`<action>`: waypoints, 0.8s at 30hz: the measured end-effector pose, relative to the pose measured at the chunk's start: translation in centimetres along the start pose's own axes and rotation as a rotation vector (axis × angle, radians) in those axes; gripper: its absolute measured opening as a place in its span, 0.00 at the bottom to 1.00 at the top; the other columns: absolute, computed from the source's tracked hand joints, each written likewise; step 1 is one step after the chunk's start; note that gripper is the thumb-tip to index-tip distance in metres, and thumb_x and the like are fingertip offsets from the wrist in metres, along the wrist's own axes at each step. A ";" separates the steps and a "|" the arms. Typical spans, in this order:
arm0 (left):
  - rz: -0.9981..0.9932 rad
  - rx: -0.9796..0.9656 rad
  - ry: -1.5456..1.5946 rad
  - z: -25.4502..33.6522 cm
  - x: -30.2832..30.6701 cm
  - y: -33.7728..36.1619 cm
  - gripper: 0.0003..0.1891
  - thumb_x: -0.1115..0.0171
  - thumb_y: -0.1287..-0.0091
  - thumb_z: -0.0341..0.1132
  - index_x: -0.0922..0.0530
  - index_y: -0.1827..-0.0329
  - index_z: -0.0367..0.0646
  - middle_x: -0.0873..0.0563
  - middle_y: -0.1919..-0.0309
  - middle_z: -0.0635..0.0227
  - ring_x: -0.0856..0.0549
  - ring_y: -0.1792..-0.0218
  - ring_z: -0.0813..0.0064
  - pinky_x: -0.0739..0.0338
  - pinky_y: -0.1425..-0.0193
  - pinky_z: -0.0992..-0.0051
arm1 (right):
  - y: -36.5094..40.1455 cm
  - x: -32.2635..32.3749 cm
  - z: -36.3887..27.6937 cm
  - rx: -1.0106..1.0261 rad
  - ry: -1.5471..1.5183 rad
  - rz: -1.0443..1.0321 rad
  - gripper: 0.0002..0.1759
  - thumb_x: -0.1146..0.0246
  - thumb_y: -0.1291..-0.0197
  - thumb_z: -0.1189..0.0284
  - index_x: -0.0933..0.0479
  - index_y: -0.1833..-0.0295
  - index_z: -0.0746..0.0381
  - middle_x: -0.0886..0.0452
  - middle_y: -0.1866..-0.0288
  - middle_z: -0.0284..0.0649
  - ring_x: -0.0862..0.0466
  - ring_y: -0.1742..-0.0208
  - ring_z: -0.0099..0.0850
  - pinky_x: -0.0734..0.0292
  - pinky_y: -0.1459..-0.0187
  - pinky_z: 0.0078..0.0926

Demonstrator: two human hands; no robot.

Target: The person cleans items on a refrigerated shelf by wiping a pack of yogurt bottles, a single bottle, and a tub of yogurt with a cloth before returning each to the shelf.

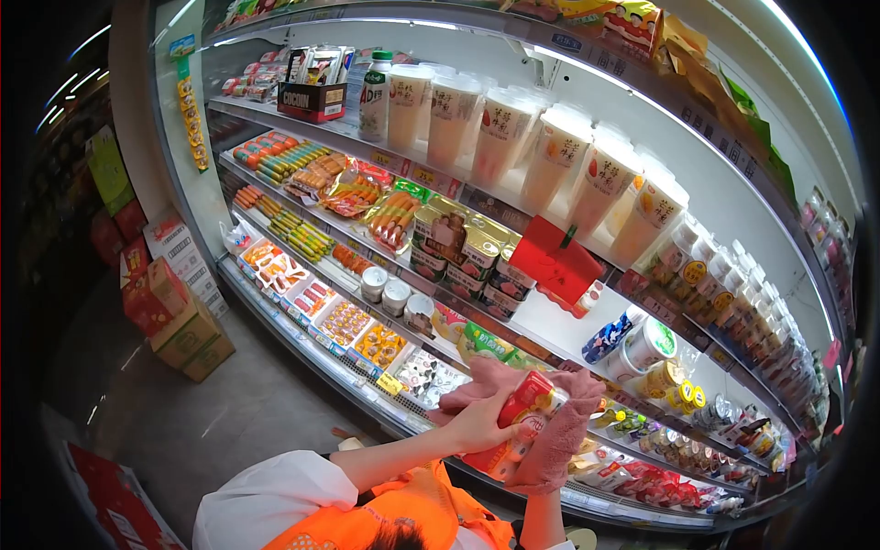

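Note:
My left hand grips a red package with pale printing and round pictures on its face. A fluffy pink cloth lies around and behind the package, on both sides of it. My right forearm comes up from below into this cloth; the cloth covers my right hand, so its fingers are hidden, and it appears to hold the cloth against the package. Both hands are in front of the lower shelves of a lit display fridge.
The fridge shelves hold tall cups of drinks, packed sausages, cans and tubs. A red card hangs from a shelf edge. Cardboard boxes stand on the grey floor at left.

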State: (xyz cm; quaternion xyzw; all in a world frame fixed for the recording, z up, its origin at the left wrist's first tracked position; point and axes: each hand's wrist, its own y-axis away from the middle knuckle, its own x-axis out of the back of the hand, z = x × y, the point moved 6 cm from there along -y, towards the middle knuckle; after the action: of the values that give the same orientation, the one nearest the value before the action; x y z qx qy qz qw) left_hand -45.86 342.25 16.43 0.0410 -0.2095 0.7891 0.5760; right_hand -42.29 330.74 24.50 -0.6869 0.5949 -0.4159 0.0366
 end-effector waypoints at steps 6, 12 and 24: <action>0.043 0.152 0.028 0.3 0.3 0.6 0.36 0.38 0.39 0.56 0.38 0.38 0.37 0.19 0.55 0.45 0.18 0.52 0.50 0.26 0.47 0.60 | -0.2 -0.1 0.5 0.041 -0.109 -0.029 0.20 0.51 0.38 0.76 0.35 0.40 0.68 0.28 0.42 0.50 0.28 0.43 0.43 0.36 0.40 0.31; 0.171 0.173 0.107 -0.5 0.2 0.7 0.37 0.38 0.39 0.56 0.41 0.37 0.39 0.19 0.53 0.48 0.16 0.54 0.53 0.24 0.50 0.63 | 1.6 -0.7 2.6 -0.143 -0.211 0.006 0.20 0.55 0.29 0.67 0.33 0.38 0.65 0.22 0.50 0.45 0.21 0.51 0.32 0.28 0.51 0.25; 0.184 0.073 0.023 0.1 1.1 0.5 0.35 0.33 0.41 0.50 0.39 0.38 0.40 0.18 0.54 0.51 0.16 0.55 0.56 0.23 0.51 0.66 | 2.6 -4.0 5.7 -0.115 0.385 -0.299 0.26 0.47 0.37 0.72 0.39 0.37 0.74 0.31 0.45 0.49 0.28 0.50 0.35 0.30 0.51 0.26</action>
State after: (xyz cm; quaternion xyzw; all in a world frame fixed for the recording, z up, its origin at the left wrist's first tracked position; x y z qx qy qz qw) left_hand -46.72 343.05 16.66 0.0335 -0.1769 0.8461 0.5017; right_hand -40.63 330.85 17.31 -0.6764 0.5053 -0.5053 -0.1784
